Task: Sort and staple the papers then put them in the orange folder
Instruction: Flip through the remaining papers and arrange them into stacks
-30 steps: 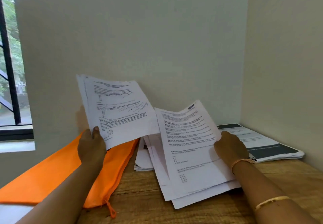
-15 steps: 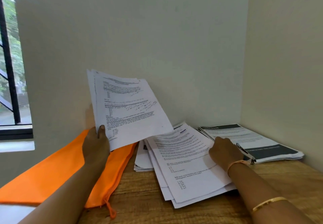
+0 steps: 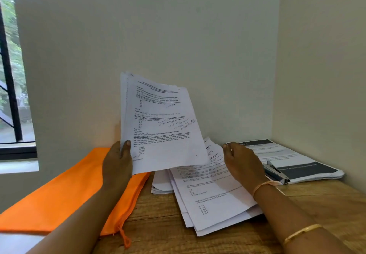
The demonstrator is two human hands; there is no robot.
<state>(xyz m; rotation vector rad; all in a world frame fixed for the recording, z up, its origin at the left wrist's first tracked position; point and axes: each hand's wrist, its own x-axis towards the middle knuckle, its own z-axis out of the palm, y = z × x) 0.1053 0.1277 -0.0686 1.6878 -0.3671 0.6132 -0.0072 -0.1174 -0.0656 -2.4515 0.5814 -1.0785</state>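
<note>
On the near table (image 3: 326,204) edge – folder (image 3: 59,194) to the left, lying flat, pull cord at its near corner, long axis running away and rightward toward the wall. Loose pile (image 3: 213,196) just right of it, fanned, long axis pointing away from the person. Right hand (image 3: 242,165) sits directly over the pile's far half, fingers loosely bent, nothing gripped; can't tell if the tips touch the top sheet. Left hand (image 3: 117,160), above the folder's far end, pinches a sheaf (image 3: 160,124) by its lower left corner, thumb on the front, sheets upright and tilted. Next sheet looks like the right hand's job — pile is beneath it, left is busy. Stapler (image 3: 276,172) lies just beyond the right wrist, on the edge of a printed stack (image 3: 301,154) in the far corner; right hand is nearer to that too.
</note>
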